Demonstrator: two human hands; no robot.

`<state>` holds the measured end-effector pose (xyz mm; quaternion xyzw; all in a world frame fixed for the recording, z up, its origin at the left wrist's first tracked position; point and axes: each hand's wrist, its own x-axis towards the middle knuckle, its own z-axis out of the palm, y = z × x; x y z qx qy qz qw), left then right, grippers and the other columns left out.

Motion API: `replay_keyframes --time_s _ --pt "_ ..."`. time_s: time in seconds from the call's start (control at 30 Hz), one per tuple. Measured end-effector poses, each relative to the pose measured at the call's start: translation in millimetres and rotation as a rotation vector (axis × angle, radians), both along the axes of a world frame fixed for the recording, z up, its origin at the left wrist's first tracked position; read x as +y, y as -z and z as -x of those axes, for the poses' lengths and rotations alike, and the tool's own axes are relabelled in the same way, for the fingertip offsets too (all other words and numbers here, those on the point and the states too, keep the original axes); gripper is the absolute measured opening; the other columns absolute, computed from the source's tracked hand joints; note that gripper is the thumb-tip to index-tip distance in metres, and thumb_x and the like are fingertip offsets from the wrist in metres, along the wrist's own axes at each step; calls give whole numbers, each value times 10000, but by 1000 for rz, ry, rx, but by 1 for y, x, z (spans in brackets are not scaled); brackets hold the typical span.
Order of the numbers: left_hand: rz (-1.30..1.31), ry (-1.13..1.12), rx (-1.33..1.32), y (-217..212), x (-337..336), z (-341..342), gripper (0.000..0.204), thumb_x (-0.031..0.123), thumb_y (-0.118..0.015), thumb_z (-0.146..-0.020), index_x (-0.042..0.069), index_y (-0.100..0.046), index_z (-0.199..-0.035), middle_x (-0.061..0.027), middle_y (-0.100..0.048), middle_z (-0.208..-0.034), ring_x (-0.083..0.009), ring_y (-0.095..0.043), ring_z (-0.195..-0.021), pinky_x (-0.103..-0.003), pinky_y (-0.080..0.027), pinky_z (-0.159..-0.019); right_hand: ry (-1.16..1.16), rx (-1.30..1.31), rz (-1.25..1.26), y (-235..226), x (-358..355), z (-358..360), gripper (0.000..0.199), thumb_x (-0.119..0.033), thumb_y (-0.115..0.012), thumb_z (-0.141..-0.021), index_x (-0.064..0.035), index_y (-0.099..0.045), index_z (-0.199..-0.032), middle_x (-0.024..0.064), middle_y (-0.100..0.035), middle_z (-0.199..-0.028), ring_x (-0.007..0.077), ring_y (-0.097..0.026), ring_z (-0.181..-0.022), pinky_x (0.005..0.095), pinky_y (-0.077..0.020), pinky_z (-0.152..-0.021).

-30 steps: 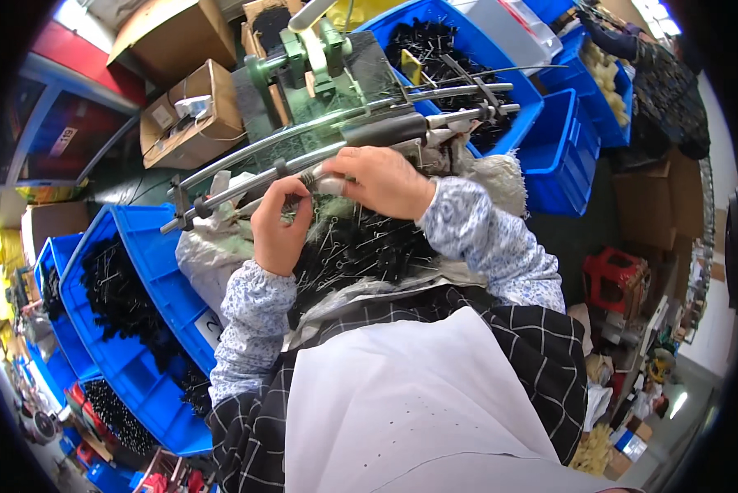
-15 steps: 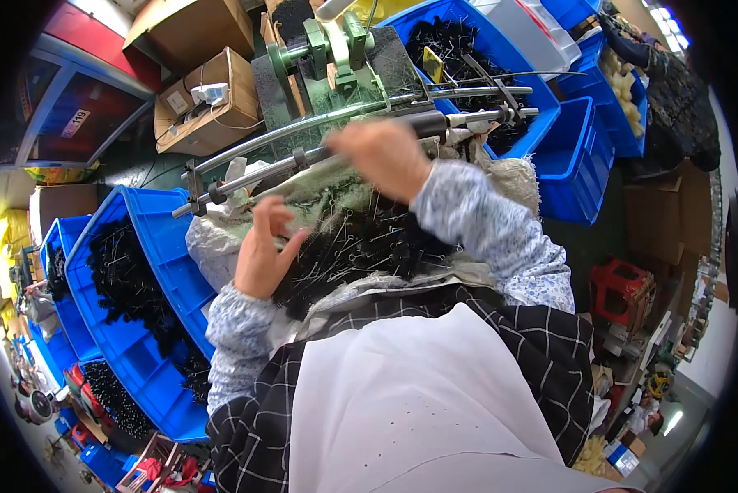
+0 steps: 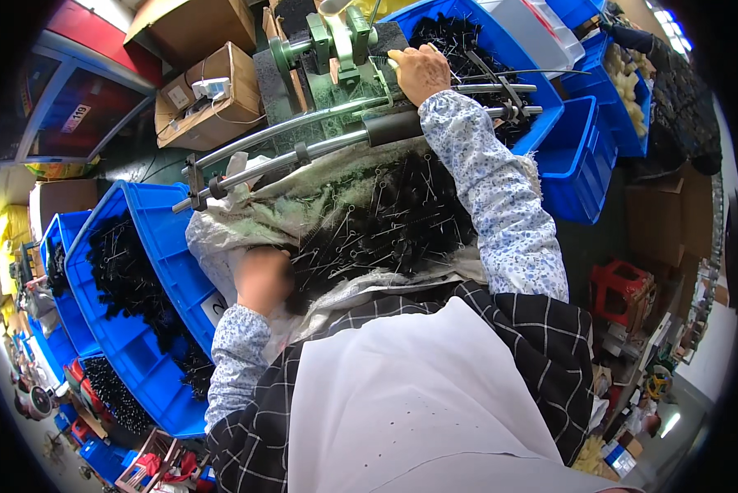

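A heap of small black metal parts point(image 3: 385, 218) lies on a grey-white cloth point(image 3: 246, 222) across my lap. My left hand point(image 3: 262, 279) is blurred and sits at the near left edge of that heap, fingers curled; what it holds cannot be made out. My right hand point(image 3: 418, 70) reaches far forward to the green bench machine point(image 3: 336, 41), resting on its dark base beside the long metal rods point(image 3: 303, 140) with a black grip. Whether the right hand grips anything is hidden.
A large blue bin point(image 3: 139, 296) of black parts stands at my left, more blue bins point(image 3: 574, 148) at the right and behind the machine. Cardboard boxes point(image 3: 213, 99) sit at the back left. A red stool point(image 3: 623, 292) is on the floor at right.
My right hand left the rods and moved forward up to the machine. My left hand dropped from the rods down to the heap of parts on my lap.
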<state>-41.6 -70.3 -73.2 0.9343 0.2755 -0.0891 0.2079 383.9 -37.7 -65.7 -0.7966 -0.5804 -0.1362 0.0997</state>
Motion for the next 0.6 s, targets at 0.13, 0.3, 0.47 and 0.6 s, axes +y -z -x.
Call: replay_keyframes --time_s 0.13,0.3,0.47,0.6 --pt "-18 3 -134 1 4 -6 467 74 -644 -651 101 -513 -1098 -79 -543 -1072 -266 -513 -1011 -380 -412 -862 -29 4 -47 6 1 -5 207 -167 -558 -791 -156 -664 -968 40 -644 -810 219 -580 -794 362 -446 -778" --pt "-17 38 -214 3 10 -5 325 67 -603 -698 85 -538 -1016 -95 -570 -996 -266 -566 -913 -363 -456 -800 0 2 17 2 1 0 222 -172 -516 -810 -177 -662 -977 48 -651 -844 223 -582 -853 376 -443 -790" --pt "-7 26 -136 1 16 -15 287 116 -604 -744 81 -538 -1021 -107 -579 -970 -267 -579 -885 -362 -453 -769 -11 -39 1 9 8 -7 232 -193 -558 -801 -209 -658 -1011 -4 -640 -879 193 -531 -872 365 -397 -818" --pt "-67 0 -84 -8 16 -25 391 185 -631 -760 84 -492 -1111 -119 -573 -974 -279 -581 -881 -371 -446 -768 -9 -70 95 5 11 -9 295 -235 -566 -814 -235 -606 -1107 -20 -601 -993 180 -479 -945 359 -348 -840"
